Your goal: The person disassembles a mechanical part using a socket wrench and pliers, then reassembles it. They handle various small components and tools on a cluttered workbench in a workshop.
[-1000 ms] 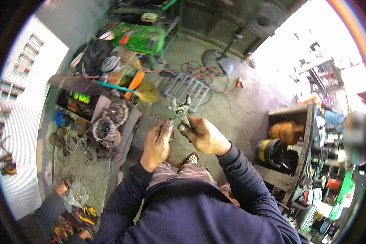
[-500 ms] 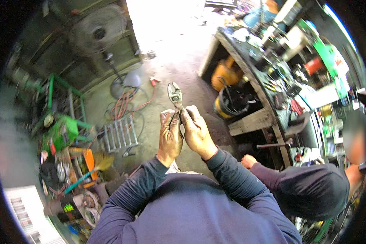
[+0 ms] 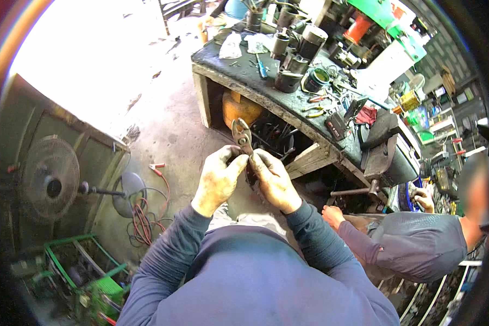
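Note:
Grimy slip-joint pliers [image 3: 243,138] point upward in front of my body, held by both hands at the handles. My left hand [image 3: 220,178], blackened at the fingertips, is closed on them from the left, its thumb meeting the other thumb at the middle. From the right, my right hand [image 3: 273,180] wraps round the same tool, fingers closed. The lower part of the handles is mostly hidden by my hands.
A cluttered workbench [image 3: 205,57] with cylinders and tools stands ahead-right, an orange tank [image 3: 240,104] beneath, a vise [image 3: 390,165] on its near end. A co-worker [image 3: 413,244] is at my right. Left lie a fan [image 3: 49,176], red cables [image 3: 142,225] and a green frame [image 3: 81,247].
The view has swung right toward the bench, moving fan and doorway leftward. The co-worker came into view at the right. My hands have drawn together on the pliers and stay gripping them.

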The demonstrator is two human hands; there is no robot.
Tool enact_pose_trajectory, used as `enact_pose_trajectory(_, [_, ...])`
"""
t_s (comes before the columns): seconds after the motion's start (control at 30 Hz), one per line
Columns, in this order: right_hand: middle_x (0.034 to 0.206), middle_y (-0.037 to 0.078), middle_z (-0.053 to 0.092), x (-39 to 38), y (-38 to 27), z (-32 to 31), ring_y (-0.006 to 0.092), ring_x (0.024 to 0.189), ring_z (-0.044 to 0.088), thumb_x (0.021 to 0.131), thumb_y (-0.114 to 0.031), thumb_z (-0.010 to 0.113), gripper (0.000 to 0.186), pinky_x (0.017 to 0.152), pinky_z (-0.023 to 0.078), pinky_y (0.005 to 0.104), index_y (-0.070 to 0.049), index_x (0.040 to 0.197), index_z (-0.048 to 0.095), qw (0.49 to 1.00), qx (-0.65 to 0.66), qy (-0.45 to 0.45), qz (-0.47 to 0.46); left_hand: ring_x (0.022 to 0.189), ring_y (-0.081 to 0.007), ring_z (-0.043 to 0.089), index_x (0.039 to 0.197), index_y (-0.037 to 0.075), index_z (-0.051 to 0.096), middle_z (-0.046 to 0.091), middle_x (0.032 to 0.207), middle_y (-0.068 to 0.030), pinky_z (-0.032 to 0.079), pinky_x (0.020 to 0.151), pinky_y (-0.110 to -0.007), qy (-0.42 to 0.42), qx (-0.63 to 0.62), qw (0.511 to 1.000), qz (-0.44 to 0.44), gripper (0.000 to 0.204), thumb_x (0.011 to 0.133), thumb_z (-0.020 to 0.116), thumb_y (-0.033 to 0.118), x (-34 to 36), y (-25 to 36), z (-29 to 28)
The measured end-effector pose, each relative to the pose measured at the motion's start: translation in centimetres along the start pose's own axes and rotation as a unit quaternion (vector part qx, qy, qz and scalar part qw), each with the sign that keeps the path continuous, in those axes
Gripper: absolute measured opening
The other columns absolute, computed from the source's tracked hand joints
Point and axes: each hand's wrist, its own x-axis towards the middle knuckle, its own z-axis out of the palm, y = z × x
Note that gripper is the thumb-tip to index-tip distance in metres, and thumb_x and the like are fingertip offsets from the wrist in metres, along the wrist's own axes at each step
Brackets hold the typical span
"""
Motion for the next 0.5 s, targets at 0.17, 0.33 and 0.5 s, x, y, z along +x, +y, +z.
enact_pose_trajectory(0.17, [0.081, 0.0, 0.058, 5.4, -2.5, -4.5, 0.0113, 0.079, 0.049, 0.111, -0.033, 0.056, 0.036, 0.073, 0.046, 0.0312, -0.001, 0.099, 0.064, 0.994, -0.099, 0.019, 0.027, 0.072, -0.0069, 0.052, 0.109, 0.005, 0.067, 0.06, 0.083, 0.0023, 0.044, 0.065, -0.025, -0.061, -0.16, 0.98, -0.102, 0.014, 0.105, 0.057, 0.012, 8.1, 1.4, 0.7])
enact_pose_trajectory(0.33, [0.08, -0.002, 0.056, 9.3, -3.2, -7.6, 0.0084, 0.076, 0.047, 0.11, -0.031, 0.058, 0.033, 0.069, 0.043, 0.0291, 0.0, 0.103, 0.068, 0.997, -0.014, 0.046, 0.066, 0.06, -0.0026, 0.041, 0.11, 0.009, 0.064, 0.049, 0.074, 0.0084, 0.034, 0.052, -0.022, -0.102, -0.056, 0.992, -0.04, 0.013, 0.11, 0.053, 0.016, 13.9, 2.2, 2.1])
enact_pose_trajectory(0.5, [0.072, -0.007, 0.049, 11.1, -5.0, -12.6, 0.0034, 0.065, 0.042, 0.11, -0.03, 0.06, 0.03, 0.056, 0.033, 0.0237, -0.008, 0.089, 0.062, 0.997, -0.072, 0.026, 0.003, 0.077, -0.0166, 0.055, 0.098, -0.005, 0.064, 0.061, 0.081, -0.0141, 0.049, 0.074, -0.036, -0.153, 0.163, 0.974, 0.046, 0.022, 0.107, 0.057, 0.013, 18.0, 4.9, 0.9])
